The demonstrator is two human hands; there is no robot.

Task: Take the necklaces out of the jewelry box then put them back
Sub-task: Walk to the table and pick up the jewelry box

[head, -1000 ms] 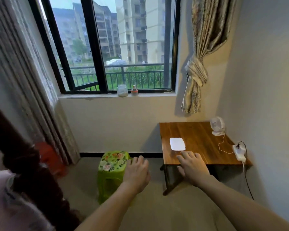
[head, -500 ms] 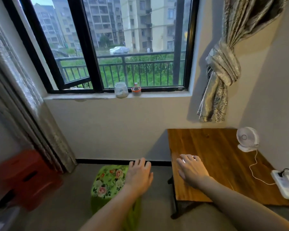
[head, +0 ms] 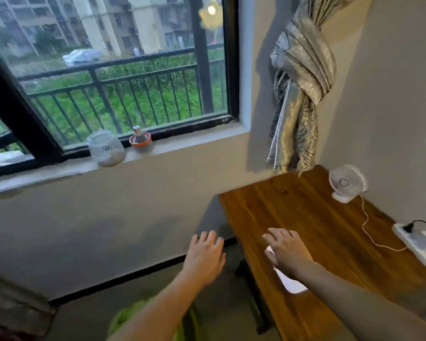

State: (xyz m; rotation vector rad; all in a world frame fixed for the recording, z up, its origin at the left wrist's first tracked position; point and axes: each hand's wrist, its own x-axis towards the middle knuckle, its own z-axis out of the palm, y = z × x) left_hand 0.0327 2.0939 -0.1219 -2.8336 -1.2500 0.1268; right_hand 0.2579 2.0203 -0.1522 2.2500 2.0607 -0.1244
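A white jewelry box [head: 289, 281] lies shut near the left edge of the wooden table [head: 312, 217]; my right forearm and hand cover most of it. My right hand [head: 287, 252] hovers palm down over the box, fingers spread, holding nothing. My left hand [head: 204, 257] is stretched out to the left of the table over the floor, fingers apart and empty. No necklace is visible.
A small white fan [head: 346, 183] stands at the table's far right, its cord running to a white power strip [head: 421, 244] by the wall. A green stool [head: 126, 318] is under my left arm. A jar [head: 106, 148] and a bottle [head: 140, 141] sit on the windowsill.
The view has closed in on the table and tilted. Both hands stay stretched forward; the right hand now covers the white box, which was fully visible one second ago.
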